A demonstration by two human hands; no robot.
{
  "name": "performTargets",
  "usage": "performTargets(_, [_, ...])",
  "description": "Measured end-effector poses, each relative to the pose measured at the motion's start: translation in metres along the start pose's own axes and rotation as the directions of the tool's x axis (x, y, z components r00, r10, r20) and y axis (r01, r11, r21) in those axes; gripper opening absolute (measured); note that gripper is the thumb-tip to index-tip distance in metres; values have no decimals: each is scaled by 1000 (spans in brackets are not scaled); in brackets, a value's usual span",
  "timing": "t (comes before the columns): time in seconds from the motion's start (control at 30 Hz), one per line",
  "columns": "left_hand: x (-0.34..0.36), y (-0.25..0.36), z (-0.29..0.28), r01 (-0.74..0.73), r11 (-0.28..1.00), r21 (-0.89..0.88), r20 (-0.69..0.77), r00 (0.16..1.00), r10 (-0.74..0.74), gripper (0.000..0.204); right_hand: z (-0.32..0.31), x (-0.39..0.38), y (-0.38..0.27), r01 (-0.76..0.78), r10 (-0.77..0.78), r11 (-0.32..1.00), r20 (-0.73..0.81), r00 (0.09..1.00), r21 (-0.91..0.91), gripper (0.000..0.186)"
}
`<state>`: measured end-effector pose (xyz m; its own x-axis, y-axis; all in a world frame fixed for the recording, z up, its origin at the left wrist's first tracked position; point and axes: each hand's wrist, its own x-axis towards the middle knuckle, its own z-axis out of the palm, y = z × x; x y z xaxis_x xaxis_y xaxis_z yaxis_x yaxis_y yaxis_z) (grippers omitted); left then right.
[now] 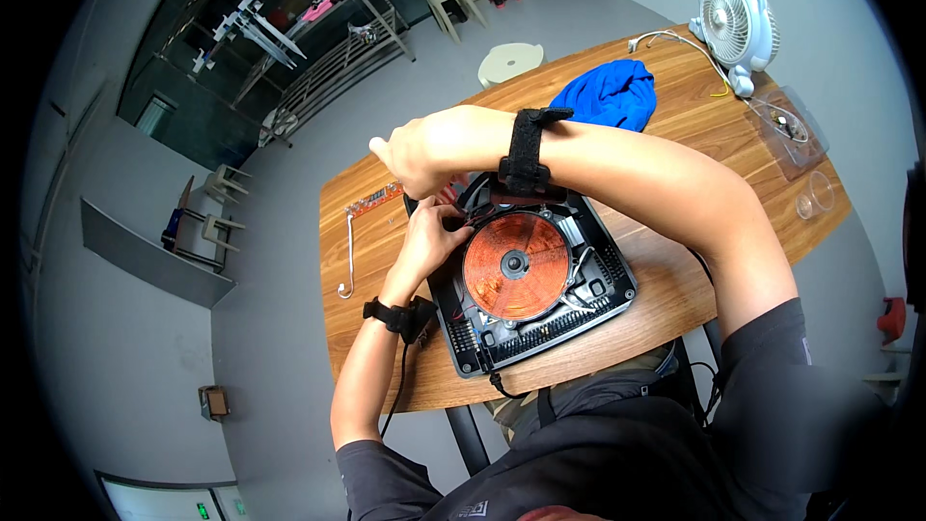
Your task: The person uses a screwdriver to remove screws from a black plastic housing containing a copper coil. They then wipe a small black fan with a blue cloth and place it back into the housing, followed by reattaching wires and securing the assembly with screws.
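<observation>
An opened induction cooker (540, 330) lies on the wooden table, its black housing exposing a round copper coil (487, 280) with a dark centre. My left hand (431, 239) is at the housing's far left corner, thumb and fingers pinched beside dark wires; what they hold is too small to make out. Above that same corner is my right hand (417, 156), its arm crossing over the cooker's far side. Its fingers are curled and mostly hidden by the back of the hand. Something reddish shows beneath it, but I cannot tell what it is.
An orange circuit board (374, 201) and a white cable (350, 256) lie left of the cooker. Beyond my right arm are a blue cloth (610, 95), a white fan (735, 24), a clear plastic tray (786, 135) and a clear cup (816, 195). A black cord (499, 382) leaves the cooker's near edge.
</observation>
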<state>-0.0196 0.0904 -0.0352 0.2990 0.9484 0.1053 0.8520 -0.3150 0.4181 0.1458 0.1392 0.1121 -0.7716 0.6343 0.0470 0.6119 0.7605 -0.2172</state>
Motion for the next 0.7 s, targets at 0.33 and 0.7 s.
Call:
performTargets(0.33, [-2,-2,0,1,999,-42,3,1000,0,37,1,9,-4,-7,18,992,85,996,-127,30])
performTargets(0.7, [1,-2,1,-5,998,-66,8,1000,5,37,10,7,6,130,-138,969,-27,990,-209,37])
